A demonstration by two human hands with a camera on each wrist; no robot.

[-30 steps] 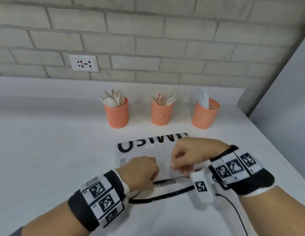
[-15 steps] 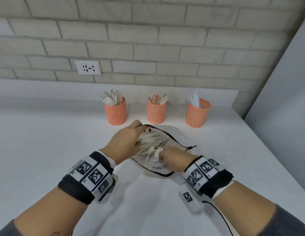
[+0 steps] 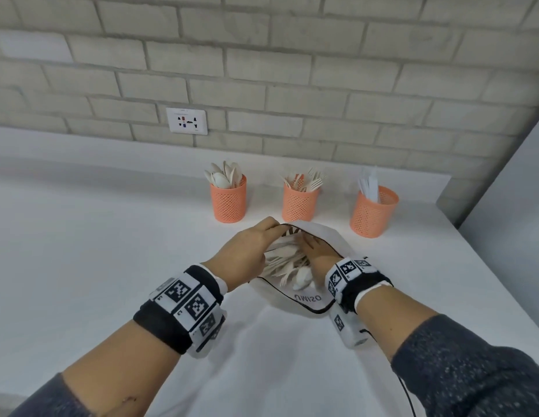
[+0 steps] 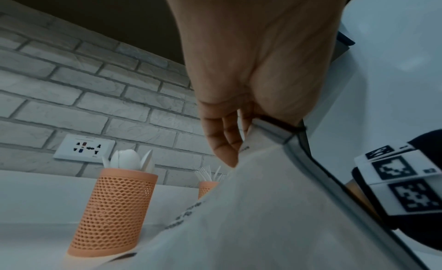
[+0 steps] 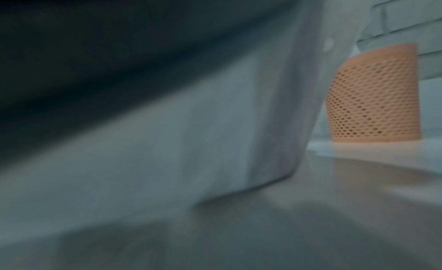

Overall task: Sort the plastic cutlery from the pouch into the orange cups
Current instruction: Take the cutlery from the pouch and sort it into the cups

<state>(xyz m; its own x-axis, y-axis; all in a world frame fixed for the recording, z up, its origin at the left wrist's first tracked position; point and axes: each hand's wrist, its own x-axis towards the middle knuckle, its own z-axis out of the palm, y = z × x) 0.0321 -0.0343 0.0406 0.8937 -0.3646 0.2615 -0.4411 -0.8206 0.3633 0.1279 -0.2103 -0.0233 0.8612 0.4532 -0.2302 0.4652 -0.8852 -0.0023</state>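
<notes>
1. Left hand [image 3: 247,254], centre frame, pinches the pouch [image 3: 322,236] rim, lifting it open.
2. Loose cutlery [image 3: 287,264] lies inside the pouch.
3. Right hand [image 3: 318,251] reaches inside; its grip cannot be told.
4. Three orange cups [image 3: 228,203] stand above.

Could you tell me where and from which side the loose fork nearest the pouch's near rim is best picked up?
Probably by its slim handle, reaching down through the open mouth from above. The fork lies flat on the pile inside the pouch, which the left hand pinches open at the rim; the right hand is already inside.
</notes>
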